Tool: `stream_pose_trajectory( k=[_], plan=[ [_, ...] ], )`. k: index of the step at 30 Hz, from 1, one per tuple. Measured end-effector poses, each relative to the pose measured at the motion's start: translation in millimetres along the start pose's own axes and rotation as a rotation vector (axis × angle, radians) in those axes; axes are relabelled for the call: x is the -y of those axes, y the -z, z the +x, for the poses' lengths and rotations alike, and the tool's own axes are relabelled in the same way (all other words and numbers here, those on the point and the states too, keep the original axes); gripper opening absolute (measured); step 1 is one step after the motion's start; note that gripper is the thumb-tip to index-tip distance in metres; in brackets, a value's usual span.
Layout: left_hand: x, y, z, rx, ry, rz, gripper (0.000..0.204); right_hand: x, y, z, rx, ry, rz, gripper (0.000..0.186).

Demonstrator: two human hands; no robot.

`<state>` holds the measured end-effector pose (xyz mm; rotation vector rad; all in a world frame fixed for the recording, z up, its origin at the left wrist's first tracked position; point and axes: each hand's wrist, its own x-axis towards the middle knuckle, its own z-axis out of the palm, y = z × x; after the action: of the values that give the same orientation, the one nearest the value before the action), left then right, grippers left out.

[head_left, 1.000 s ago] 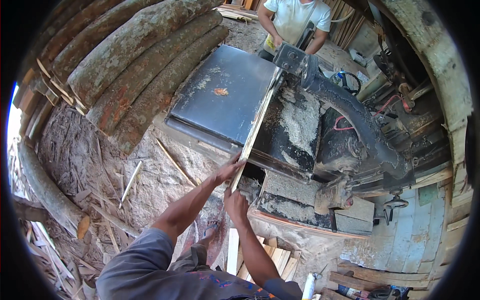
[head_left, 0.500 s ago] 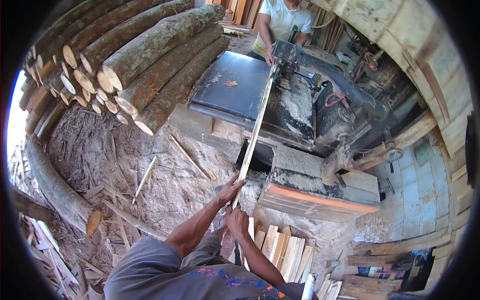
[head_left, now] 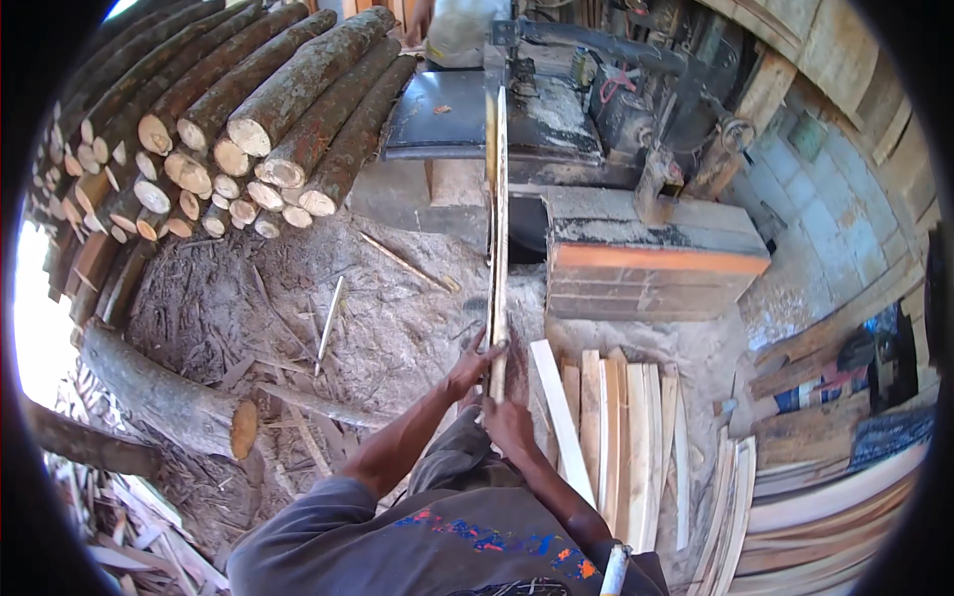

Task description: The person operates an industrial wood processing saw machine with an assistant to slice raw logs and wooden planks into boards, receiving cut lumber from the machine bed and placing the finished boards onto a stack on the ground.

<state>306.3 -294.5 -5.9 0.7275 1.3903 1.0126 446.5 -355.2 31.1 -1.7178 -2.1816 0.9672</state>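
My left hand (head_left: pixel 470 366) grips a long, narrow strip of wood (head_left: pixel 500 228) low down, near my legs. My right hand (head_left: pixel 508 425) is closed on the same strip at its near end, just below my left. The strip runs away from me, its far end over the dark steel table (head_left: pixel 437 119) of a sawing machine (head_left: pixel 601 50). Whether that end rests on the table is unclear. A co-worker's hand (head_left: pixel 422 22) hangs at the top, apart from the strip.
Stacked logs (head_left: pixel 268 99) fill the upper left, and a loose log (head_left: pixel 169 387) lies below them. A concrete block with an orange band (head_left: pixel 656 258) is right of the strip. Sawn boards (head_left: pixel 616 437) lie by my right side. Sawdust and sticks (head_left: pixel 288 308) cover the ground.
I have moved back from the machine, drawing the strip toward me. The co-worker's hand, on the strip's far end half a second ago, is now away from it.
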Motion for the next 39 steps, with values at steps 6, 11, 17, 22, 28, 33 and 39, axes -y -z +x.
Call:
stream_pose_trajectory(
  k=[6, 11, 17, 22, 28, 33, 39],
  plan=[
    [28.6, -52.1, -63.4, 0.194, 0.404, -0.364, 0.026, -155.8, 63.9, -236.1, -0.191, -0.356, 0.143, 0.028],
    [50.5, -89.1, -144.8, 0.68, 0.514, -0.286, 0.029, -208.1, 16.8, -397.8, -0.3, -0.825, 0.033, 0.095],
    [85.3, -137.6, -312.4, 1.461, 0.143, 0.45, 0.024, -100.8, -47.9, -389.1, -0.268, -0.64, 1.956, 0.11],
    [111.0, -182.0, -388.5, 1.631, 0.946, 0.244, 0.031, -41.5, -66.8, -458.3, -1.335, -0.633, 1.725, 0.06],
    [90.9, -222.1, -309.2, 1.933, 0.759, 0.65, 0.067, -138.5, -48.7, -591.1, -1.816, -0.965, 1.486, 0.06],
    [125.8, -147.8, -74.9, 1.04, -0.149, 0.792, 0.046, -253.8, -79.4, -614.1, -1.61, -1.366, 1.206, 0.085],
    [114.5, 77.9, 35.0, -0.102, 0.182, 0.96, 0.052, -432.2, -30.6, -223.9, -0.392, -0.885, 0.709, 0.03]
  ],
)
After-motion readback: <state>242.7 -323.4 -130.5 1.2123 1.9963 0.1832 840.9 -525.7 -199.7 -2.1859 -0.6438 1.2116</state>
